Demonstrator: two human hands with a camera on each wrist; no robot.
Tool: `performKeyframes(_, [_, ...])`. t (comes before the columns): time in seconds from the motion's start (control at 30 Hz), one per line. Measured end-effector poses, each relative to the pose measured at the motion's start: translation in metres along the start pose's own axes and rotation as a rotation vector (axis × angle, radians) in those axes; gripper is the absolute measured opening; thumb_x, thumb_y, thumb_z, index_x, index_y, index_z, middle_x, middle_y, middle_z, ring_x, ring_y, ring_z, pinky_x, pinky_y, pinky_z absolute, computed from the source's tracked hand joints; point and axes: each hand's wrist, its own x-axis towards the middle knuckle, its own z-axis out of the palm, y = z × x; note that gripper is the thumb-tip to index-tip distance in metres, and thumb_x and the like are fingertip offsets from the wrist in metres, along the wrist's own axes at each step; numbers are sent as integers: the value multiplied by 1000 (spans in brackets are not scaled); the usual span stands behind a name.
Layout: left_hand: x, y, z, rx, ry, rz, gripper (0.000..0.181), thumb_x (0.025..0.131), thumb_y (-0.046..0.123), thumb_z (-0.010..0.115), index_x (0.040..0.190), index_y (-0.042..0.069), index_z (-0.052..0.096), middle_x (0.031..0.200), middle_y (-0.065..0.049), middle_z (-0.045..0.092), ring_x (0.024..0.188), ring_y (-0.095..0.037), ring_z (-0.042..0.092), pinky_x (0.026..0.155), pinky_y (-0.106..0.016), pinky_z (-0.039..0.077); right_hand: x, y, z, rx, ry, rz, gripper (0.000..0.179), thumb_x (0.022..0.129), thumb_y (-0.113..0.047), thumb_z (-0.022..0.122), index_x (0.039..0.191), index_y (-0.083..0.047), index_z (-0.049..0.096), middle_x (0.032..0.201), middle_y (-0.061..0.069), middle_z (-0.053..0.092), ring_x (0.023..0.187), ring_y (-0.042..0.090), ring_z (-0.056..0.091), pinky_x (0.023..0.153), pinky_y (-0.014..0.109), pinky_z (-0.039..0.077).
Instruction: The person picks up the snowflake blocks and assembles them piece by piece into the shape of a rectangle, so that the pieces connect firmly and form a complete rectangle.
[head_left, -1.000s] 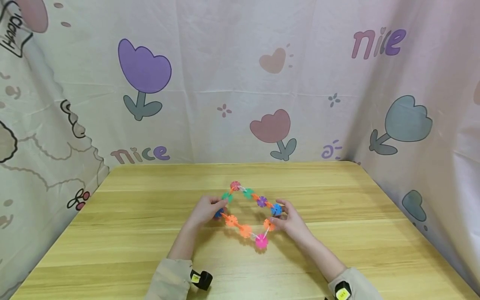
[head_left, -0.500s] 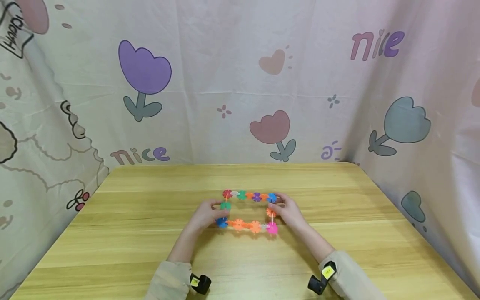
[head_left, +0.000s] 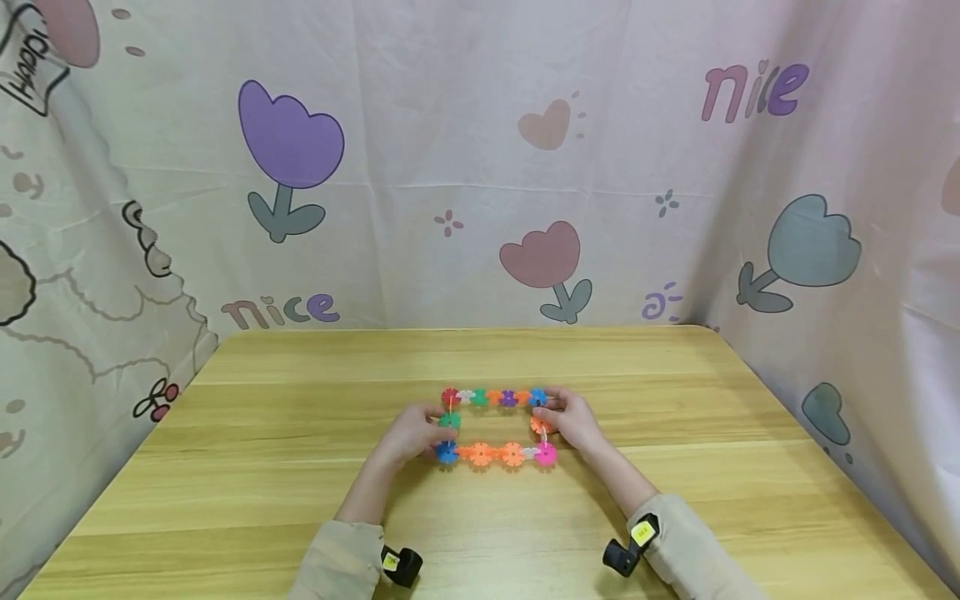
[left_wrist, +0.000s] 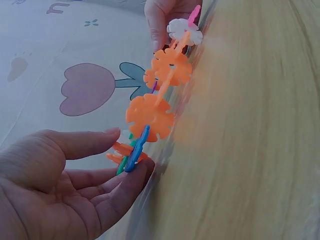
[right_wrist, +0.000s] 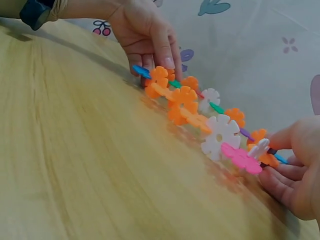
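Note:
A rectangular loop of interlocked plastic snowflake discs (head_left: pixel 480 454) lies between my hands, in orange, blue, green, red, purple, pink and white. My left hand (head_left: pixel 411 433) pinches its left side around the green disc (head_left: pixel 449 422), above the blue corner disc (head_left: pixel 447 452). On the right side, my right hand (head_left: pixel 576 422) grips near the orange disc (head_left: pixel 540 425), between the blue far corner and the pink near corner disc (head_left: pixel 546 453). Close over the table, the row of orange discs (left_wrist: pixel 149 117) stretches away in the left wrist view. A white disc (right_wrist: pixel 220 137) shows beside the pink corner in the right wrist view.
The wood-grain table (head_left: pixel 225 500) extends on all sides of the loop. Behind it hangs a printed curtain (head_left: pixel 420 125) with tulips, reaching round both sides. Small black wrist cameras (head_left: pixel 402 567) stick out from both sleeves.
The loop has turned from a slanted diamond to a squared rectangle facing me, its far side coming nearer. My right forearm has shifted inward. Both hands keep their hold.

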Motion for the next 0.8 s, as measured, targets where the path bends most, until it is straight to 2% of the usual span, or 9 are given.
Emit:
performKeyframes(0.37, [1,-1,1,-23,-19,-27,53,80,6,71,123,-14,48,100,-17,59,73,-20,59,59,-31,52,1,-2,-3,-130,-27,-17,47,83,-8,68,124,8,52,93,10,63,87,22,58,73,34,50])
performKeyframes(0.5, [1,-1,1,-32,-22,-25,52,80,6,71,124,-13,49,99,-17,59,71,-19,59,58,-30,52,1,-1,-5,-116,-29,-5,48,84,-10,68,125,9,51,95,11,63,83,21,59,73,34,50])
performKeyframes(0.67, [2,-1,-2,-43,-19,-34,54,81,10,70,126,-11,48,98,-16,61,74,-20,62,64,-32,53,1,2,-14,-45,-29,12,47,87,-8,64,126,12,47,103,21,61,77,24,64,68,33,53])
performKeyframes(0.8, [1,-4,-10,-85,-18,-36,55,83,10,69,128,-12,45,100,-18,62,75,-21,63,67,-34,54,1,5,-27,-34,-31,18,46,89,-8,61,127,13,46,106,24,60,82,26,64,68,32,54])
